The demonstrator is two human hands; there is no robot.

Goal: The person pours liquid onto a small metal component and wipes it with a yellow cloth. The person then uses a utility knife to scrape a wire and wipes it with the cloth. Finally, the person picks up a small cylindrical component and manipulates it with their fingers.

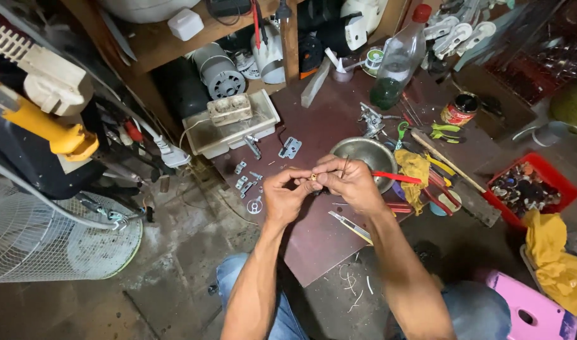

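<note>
My left hand (285, 195) and my right hand (348, 182) meet over a dark brown board (314, 245). Between their fingertips they pinch a small brass-coloured part (314, 177). My right hand also grips a thin tool with a red handle (395, 177) that sticks out to the right. Just behind the hands stands a round metal bowl (364, 153). Small metal brackets (244, 182) and a hinge-like plate (290, 148) lie on the board to the left of the hands.
A white tray (232, 135) with an old switch box sits at the back left. A plastic bottle (399, 60), a small tin (460, 109), pliers, a yellow rag (414, 170), a red bin of parts (531, 189), a fan grille (55, 242) and a pink stool (528, 308) surround the board.
</note>
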